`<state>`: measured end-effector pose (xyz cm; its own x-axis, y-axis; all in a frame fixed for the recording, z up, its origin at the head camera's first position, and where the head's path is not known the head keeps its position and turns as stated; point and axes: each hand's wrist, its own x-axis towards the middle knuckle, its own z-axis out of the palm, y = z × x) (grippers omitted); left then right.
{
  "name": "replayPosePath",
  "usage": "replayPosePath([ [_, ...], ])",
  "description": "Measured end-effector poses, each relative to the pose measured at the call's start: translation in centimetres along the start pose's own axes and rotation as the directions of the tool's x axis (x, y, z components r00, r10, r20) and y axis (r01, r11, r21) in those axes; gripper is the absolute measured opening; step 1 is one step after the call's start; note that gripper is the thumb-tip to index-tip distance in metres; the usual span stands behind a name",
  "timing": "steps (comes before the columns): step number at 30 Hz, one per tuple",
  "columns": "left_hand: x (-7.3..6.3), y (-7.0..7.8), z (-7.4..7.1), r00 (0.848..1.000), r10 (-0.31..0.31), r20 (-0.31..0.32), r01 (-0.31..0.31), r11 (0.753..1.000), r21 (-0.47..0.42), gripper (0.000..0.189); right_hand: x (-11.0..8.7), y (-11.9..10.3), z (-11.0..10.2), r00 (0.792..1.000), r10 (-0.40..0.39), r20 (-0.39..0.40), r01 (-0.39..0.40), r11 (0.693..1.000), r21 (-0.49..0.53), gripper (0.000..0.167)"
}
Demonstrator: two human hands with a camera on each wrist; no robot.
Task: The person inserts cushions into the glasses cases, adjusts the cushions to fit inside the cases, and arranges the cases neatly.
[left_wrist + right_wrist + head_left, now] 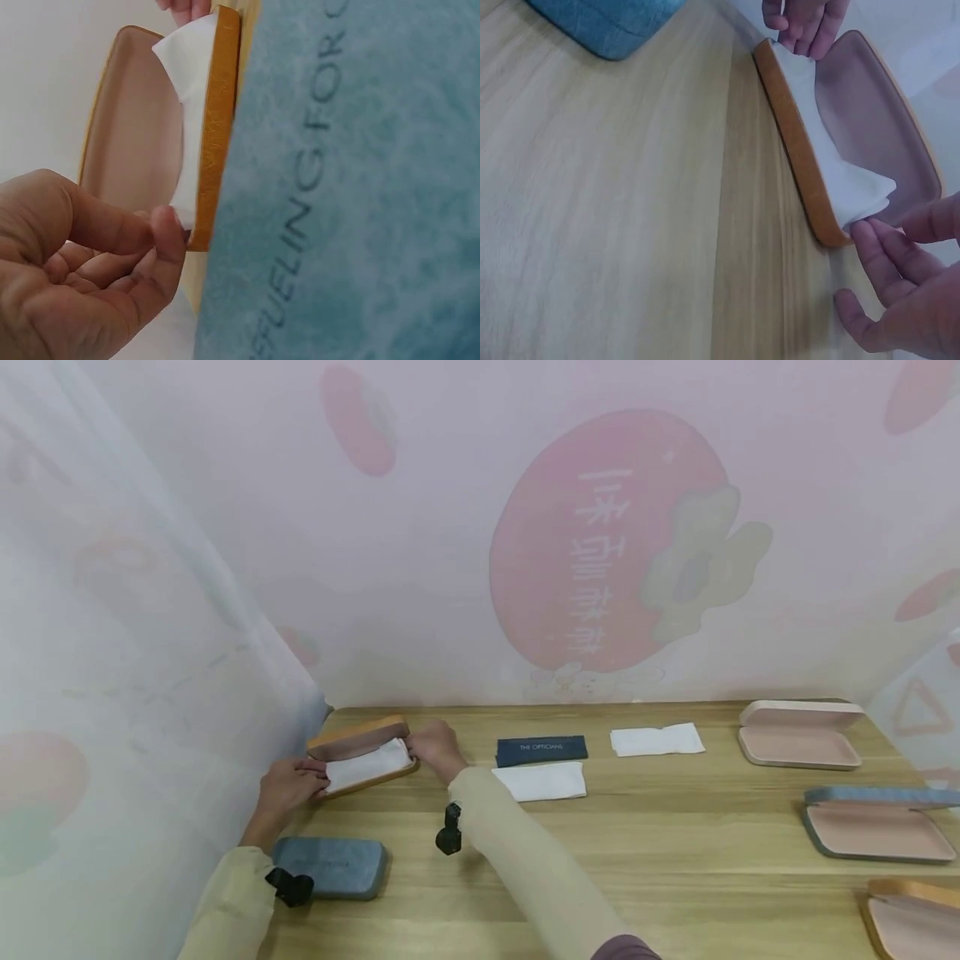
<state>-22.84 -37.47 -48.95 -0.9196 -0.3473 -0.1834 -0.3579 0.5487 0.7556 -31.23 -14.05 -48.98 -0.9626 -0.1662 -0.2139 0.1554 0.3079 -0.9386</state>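
Observation:
A yellow-brown glasses case [372,783] stands open at the back left, its lid [131,120] raised and its lining pink. Along its base lies a folded white cloth [369,764]; one corner sticks up in the right wrist view. My left hand [288,789] is at the near left end, thumb and forefinger pinching the cloth's end by the case corner. At the opposite end, my right hand [911,289] touches cloth and case rim with extended fingertips, its thumb apart. A closed blue-grey glasses case [337,867] lies beside my left forearm.
Right of the hands lie a dark blue cloth [542,749] lettered "THE OPTICIANS" and two white cloths [543,781], [657,741]. Along the right side stand open cases: pale pink [799,748], blue-grey [879,832] and yellow-brown [915,927]. Patterned curtains border the table.

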Motion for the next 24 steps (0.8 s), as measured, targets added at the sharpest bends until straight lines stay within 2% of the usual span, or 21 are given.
replayPosePath([
  [4, -0.6, 0.0, -0.7, 0.995, 0.029, -0.097, -0.022, 0.997, 0.076, 0.036, 0.0, 0.3, -0.4, 0.998, -0.022, -0.051, 0.021, 1.0, -0.005, 0.04],
  [6, -0.8, 0.1, -0.9, 0.99, 0.004, -0.142, 0.007, 0.997, 0.075, 0.041, 0.1, 0.3, -0.6, 0.996, -0.046, -0.078, 0.046, 0.999, -0.003, 0.036],
  [8, -0.9, 0.3, -1.2, 0.988, -0.032, -0.153, 0.043, 0.996, 0.073, 0.046, 0.2, 0.3, -0.9, 0.994, -0.072, -0.083, 0.074, 0.997, 0.012, 0.036],
  [10, -0.8, 0.5, -1.2, 0.991, -0.082, -0.107, 0.083, 0.997, 0.006, 0.052, 0.3, 0.2, -1.0, 0.995, -0.078, -0.065, 0.08, 0.996, 0.03, 0.039],
  [14, -0.7, 1.3, -1.4, 0.99, -0.138, 0.002, 0.138, 0.99, 0.007, 0.08, 0.3, 0.0, -1.0, 0.999, -0.051, -0.012, 0.051, 0.998, 0.031, 0.049],
  [17, -0.5, 2.0, -1.4, 0.983, -0.169, 0.079, 0.172, 0.984, -0.039, 0.095, 0.3, -0.2, -0.8, 1.0, -0.029, -0.004, 0.029, 0.999, 0.017, 0.05],
  [19, -0.4, 2.4, -1.4, 0.975, -0.193, 0.114, 0.204, 0.974, -0.098, 0.099, 0.3, -0.3, -0.6, 1.0, -0.022, -0.004, 0.022, 1.0, 0.01, 0.052],
  [24, 0.0, 2.9, -1.3, 0.962, -0.229, 0.15, 0.246, 0.962, -0.114, 0.099, 0.2, -0.9, 0.1, 1.0, -0.009, 0.011, 0.009, 1.0, -0.021, 0.057],
])
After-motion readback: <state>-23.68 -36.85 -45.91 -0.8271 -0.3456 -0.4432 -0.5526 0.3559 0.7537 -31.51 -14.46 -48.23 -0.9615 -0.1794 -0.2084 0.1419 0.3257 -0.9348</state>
